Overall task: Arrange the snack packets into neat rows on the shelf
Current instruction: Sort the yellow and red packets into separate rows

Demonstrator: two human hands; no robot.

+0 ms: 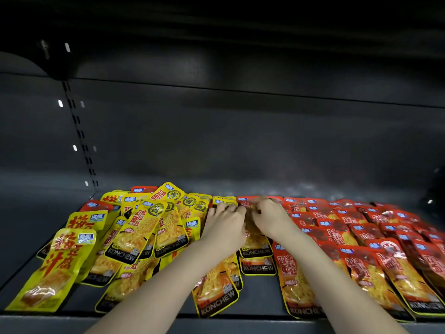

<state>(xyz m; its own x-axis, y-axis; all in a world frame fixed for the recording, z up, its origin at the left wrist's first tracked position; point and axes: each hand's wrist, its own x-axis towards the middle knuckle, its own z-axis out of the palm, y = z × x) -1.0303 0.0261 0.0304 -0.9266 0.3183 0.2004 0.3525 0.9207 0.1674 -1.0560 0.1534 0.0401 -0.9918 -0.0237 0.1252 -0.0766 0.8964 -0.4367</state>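
Head view: mid-way along the dark metal shelf [29, 237], the right hand [272, 219] pinches a yellow foil snack packet [254, 242]; the left hand [225, 221] grip is unclear. Squaring it into a row likely follows.

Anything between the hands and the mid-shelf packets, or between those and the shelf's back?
Nothing visible. The left hand and right hand touch the middle packets, and only open shelf lies behind them. The loose yellow heap crowds that column's left side; the red rows lie against its right.
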